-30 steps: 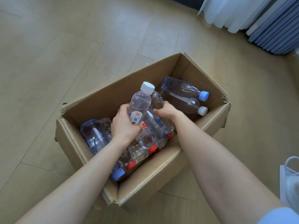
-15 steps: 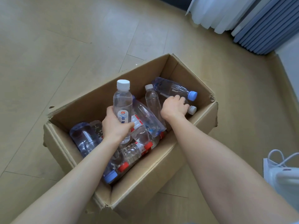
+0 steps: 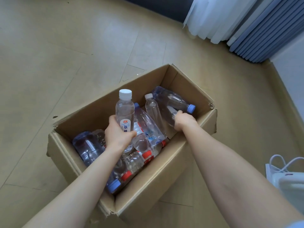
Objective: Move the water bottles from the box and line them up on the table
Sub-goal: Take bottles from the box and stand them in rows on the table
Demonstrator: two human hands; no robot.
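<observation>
An open cardboard box (image 3: 164,176) stands on the floor, holding several clear water bottles with blue, red and white caps. My left hand (image 3: 118,135) grips a white-capped bottle (image 3: 125,111) upright above the pile. My right hand (image 3: 185,120) is curled round a lying bottle (image 3: 169,112) at the box's right end; its cap is hidden by the hand. Just beyond it lies a blue-capped bottle (image 3: 172,98). A small white-capped bottle (image 3: 152,107) leans between my hands.
Light wood floor (image 3: 65,55) surrounds the box. White curtains (image 3: 212,17) and blue pleated curtains (image 3: 266,30) hang at the top right. A white device with a cable (image 3: 286,176) sits at the right edge. No table is in view.
My right hand has reached further right and closed round the lying bottle at the box's end. The left hand keeps its bottle upright and slightly higher. The view has shifted.
</observation>
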